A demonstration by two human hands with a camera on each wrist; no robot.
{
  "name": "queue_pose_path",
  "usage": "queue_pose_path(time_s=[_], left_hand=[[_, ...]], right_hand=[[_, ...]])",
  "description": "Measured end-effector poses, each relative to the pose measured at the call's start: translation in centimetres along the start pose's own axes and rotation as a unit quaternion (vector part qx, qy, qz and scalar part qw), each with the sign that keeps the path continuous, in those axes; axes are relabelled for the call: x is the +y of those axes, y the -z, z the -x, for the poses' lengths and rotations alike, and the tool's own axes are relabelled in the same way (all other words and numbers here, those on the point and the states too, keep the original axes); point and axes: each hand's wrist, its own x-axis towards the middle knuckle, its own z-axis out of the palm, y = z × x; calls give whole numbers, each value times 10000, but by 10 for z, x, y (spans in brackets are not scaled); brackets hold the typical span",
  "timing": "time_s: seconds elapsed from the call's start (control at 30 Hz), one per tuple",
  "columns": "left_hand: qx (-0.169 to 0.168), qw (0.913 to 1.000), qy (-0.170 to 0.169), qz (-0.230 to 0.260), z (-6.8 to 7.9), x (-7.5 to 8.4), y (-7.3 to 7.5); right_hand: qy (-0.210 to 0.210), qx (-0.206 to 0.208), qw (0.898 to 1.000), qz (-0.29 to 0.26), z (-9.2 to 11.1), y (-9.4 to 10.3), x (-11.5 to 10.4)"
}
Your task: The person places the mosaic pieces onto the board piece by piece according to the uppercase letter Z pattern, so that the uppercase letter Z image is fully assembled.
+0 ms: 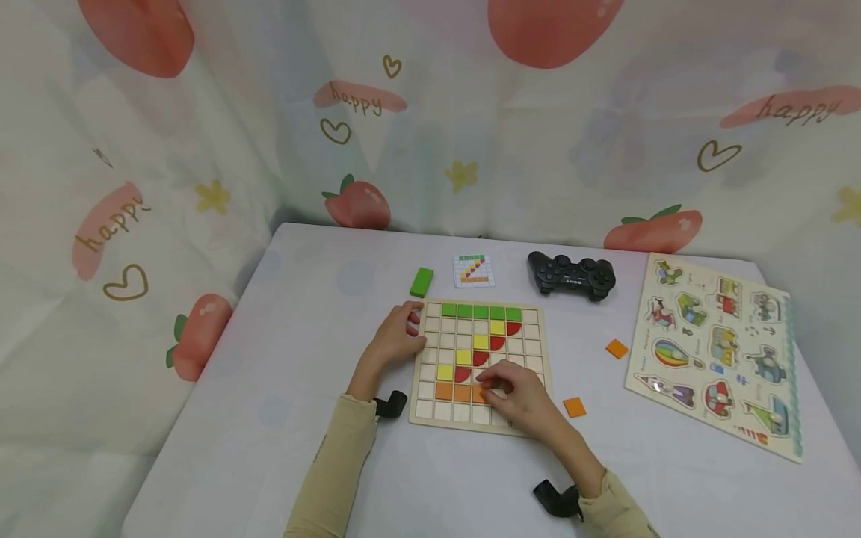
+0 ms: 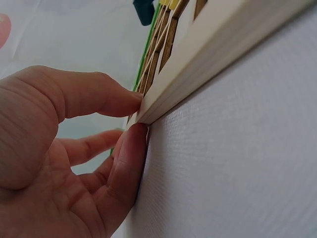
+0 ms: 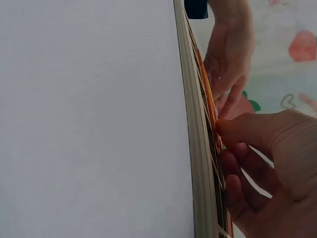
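Observation:
A wooden grid board [image 1: 425, 373] lies flat on the table, with a row of green squares, a diagonal of yellow squares beside red quarter-round tiles, and orange squares in a lower row. My left hand [image 1: 395, 334] grips the board's left edge; in the left wrist view its thumb [image 2: 106, 94] is on top and a finger lies against the side. Over the lower orange row, my right hand [image 1: 518, 400] pinches an orange square tile [image 1: 479, 394], mostly hidden by the fingertips. In the right wrist view its thumb [image 3: 242, 128] touches orange at board level.
Loose orange tiles [image 1: 575, 407] lie right of the board. Behind it are a green block [image 1: 421, 282], a pattern card [image 1: 474, 270] and a black game controller [image 1: 572, 275]. A picture puzzle board [image 1: 716, 359] lies at the right. A printed curtain [image 1: 417, 149] hangs behind the table.

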Motion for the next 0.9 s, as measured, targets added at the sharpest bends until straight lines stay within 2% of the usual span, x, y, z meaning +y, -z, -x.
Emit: queue_pose_path(time_s=[0.1, 0.2, 0.37, 0.6, 0.73, 0.9], left_hand=[[3, 10000, 7, -1, 0, 1, 1], [5, 10000, 20, -9, 0, 1, 1], [-8, 10000, 7, -17, 0, 0, 0], [-4, 10000, -28, 0, 0, 2, 1], [-9, 10000, -19, 6, 0, 2, 0], [14, 10000, 27, 20, 0, 1, -1]], right_hand=[[-78, -62, 9999, 112, 0, 3, 0], [-194, -85, 9995, 214, 1, 15, 1], [-371, -95, 9966, 736, 7, 51, 9], [-1003, -678, 9857, 1171, 32, 101, 26], [-1182, -758, 9822, 1250, 44, 113, 34], [-944, -680, 9854, 1239, 50, 116, 39]])
